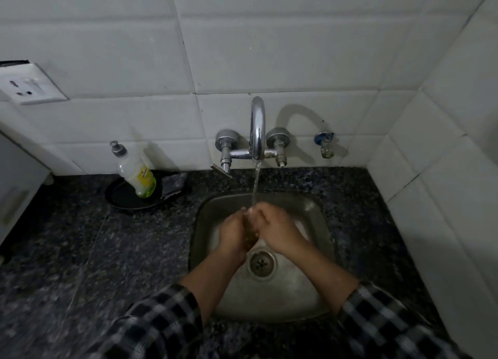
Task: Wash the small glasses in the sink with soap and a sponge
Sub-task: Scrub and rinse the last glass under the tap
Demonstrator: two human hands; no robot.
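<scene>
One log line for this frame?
left hand, right hand: together under faucet stream | holding: unclear | soap bottle: on black dish

Just one camera, worn on the head. It looked forward and steeply down at the sink and wall, fairly close.
</scene>
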